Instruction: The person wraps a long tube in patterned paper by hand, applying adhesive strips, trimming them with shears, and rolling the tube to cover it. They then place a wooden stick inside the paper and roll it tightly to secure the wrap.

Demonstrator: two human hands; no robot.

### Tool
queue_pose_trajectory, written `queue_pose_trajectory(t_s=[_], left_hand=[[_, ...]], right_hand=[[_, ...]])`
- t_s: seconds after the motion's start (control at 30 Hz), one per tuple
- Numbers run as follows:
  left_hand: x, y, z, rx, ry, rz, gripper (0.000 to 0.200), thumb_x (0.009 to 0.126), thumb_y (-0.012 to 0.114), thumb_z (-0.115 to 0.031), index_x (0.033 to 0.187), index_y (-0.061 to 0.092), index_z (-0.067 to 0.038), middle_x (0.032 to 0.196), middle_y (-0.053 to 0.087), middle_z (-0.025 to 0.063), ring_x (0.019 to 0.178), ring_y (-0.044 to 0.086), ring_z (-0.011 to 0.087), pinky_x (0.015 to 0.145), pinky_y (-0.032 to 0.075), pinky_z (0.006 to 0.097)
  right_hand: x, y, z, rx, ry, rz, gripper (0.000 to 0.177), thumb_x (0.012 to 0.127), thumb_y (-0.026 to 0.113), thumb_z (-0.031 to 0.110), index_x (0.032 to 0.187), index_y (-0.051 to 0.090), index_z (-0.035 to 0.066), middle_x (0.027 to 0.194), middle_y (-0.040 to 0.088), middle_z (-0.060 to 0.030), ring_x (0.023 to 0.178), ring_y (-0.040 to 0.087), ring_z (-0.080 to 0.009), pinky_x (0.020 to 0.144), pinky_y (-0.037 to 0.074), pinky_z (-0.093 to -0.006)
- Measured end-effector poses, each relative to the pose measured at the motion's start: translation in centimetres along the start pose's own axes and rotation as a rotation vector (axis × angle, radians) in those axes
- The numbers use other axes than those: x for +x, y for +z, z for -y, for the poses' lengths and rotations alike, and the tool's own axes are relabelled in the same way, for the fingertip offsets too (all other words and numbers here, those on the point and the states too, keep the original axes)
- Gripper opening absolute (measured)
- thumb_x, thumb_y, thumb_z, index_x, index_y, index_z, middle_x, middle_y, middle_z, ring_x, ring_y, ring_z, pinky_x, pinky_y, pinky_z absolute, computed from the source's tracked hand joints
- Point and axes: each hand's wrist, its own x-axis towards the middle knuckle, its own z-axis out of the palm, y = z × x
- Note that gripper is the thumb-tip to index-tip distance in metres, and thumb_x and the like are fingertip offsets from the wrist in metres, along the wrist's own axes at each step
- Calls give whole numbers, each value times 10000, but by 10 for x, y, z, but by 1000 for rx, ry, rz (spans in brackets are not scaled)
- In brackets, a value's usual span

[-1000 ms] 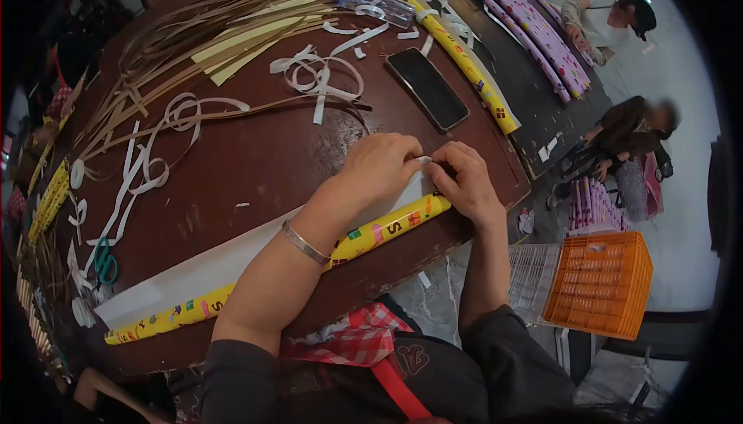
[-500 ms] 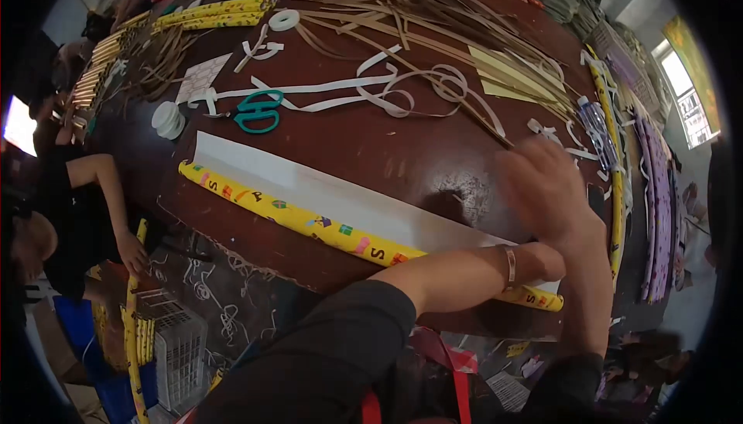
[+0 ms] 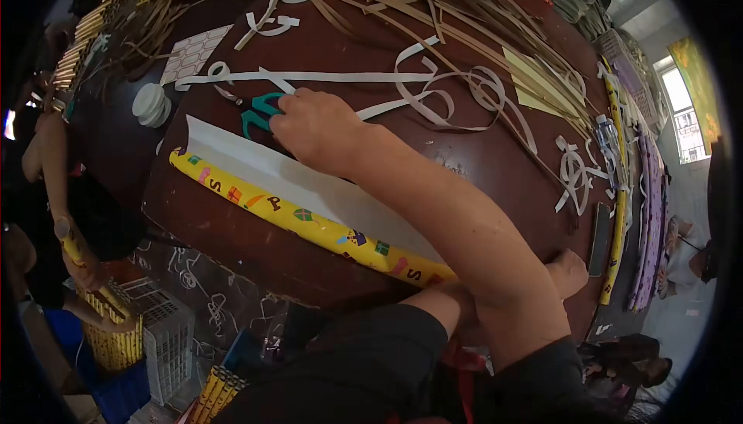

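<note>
My right hand reaches across to the left, its fingers closed at the teal handles of the scissors on the table. Below it lies a yellow printed paper roll, partly unrolled, with its white inner side facing up along the far edge. My left hand is curled near the right end of the roll; my right forearm crosses over the left arm and hides that end. What the left fingers hold, if anything, is hidden. White ribbon runs just beyond the scissors.
White ribbon spools stand at left. Brown strips and a yellow sheet lie at the back. A plastic bottle is at right. A co-worker's hand is over a crate of yellow rolls at lower left.
My right hand has swung from the right side over to the scissors at left. My left hand stays near the roll's right end. The view has shifted, and the co-worker's hands have moved.
</note>
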Motion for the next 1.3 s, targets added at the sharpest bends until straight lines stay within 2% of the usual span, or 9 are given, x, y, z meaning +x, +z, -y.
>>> queue_pose_trajectory(t_s=[0.27, 0.53, 0.63, 0.7, 0.73, 0.8, 0.9, 0.97, 1.3], left_hand=[[7, 6, -44, 54, 163, 304, 180, 874, 585, -129, 983, 728, -122, 1015, 686, 123, 985, 654, 328, 839, 518, 421], [17, 19, -71, -129, 243, 298, 143, 884, 592, -158, 954, 710, -116, 963, 673, 117, 934, 640, 349, 797, 510, 444], [18, 47, -50, -215, 251, 294, 140, 898, 595, -164, 957, 702, -96, 992, 667, 144, 956, 635, 349, 822, 504, 415], [22, 101, -8, -376, 497, 40, 198, 886, 641, -161, 1010, 680, -11, 932, 668, 162, 911, 659, 237, 819, 506, 386], [24, 16, -70, -140, 183, 399, 204, 886, 655, -151, 1005, 671, 14, 896, 687, 122, 838, 641, 182, 760, 506, 367], [23, 9, -74, -257, 158, 412, 203, 877, 654, -185, 970, 692, -8, 864, 691, 146, 804, 660, 248, 733, 515, 388], [25, 7, -76, -369, 87, 453, 224, 867, 664, -227, 936, 707, -18, 849, 700, 163, 774, 680, 291, 707, 522, 389], [26, 5, -78, -385, 41, 490, 174, 905, 657, -143, 914, 655, 31, 759, 636, 32, 718, 550, 67, 646, 465, 271], [29, 2, -70, -565, -36, 664, 174, 926, 648, -147, 982, 670, 17, 790, 643, 15, 722, 567, 76, 658, 481, 267]], right_hand=[[-28, -25, 7, 14, 47, 53, 239, 811, 651, 114, 1040, 668, 50, 1068, 638, -195, 956, 673, -354, 810, 548, -445], [-192, -133, 11, -133, 79, -676, 216, 830, 636, 117, 1036, 607, 57, 961, 634, -152, 876, 664, -342, 729, 555, -406], [-313, -155, 24, -255, 339, -951, 504, 658, 806, 84, 1117, 598, 78, 948, 623, -119, 823, 638, -325, 685, 554, -400], [-404, -152, 48, -392, 673, -923, 489, 681, 810, 131, 1111, 586, 67, 958, 624, -121, 882, 648, -314, 738, 550, -401], [-439, -142, 61, -411, 790, -952, 473, 710, 795, 124, 1132, 594, 49, 989, 638, -129, 879, 660, -316, 737, 554, -383], [-496, -116, 93, -270, 1157, -918, 452, 730, 789, 132, 1127, 599, 30, 1010, 646, -141, 857, 668, -317, 730, 557, -375], [-543, -75, 127, -369, 1299, -762, 470, 745, 819, 212, 1114, 590, 34, 979, 665, -143, 845, 679, -314, 726, 558, -380], [-544, -62, 148, -123, 1586, -608, 509, 739, 849, 318, 1069, 581, 38, 936, 685, -139, 852, 691, -311, 728, 557, -384], [-523, -61, 155, 35, 1626, -439, 582, 705, 843, 427, 1026, 570, 26, 909, 662, -164, 840, 672, -353, 722, 527, -432]])
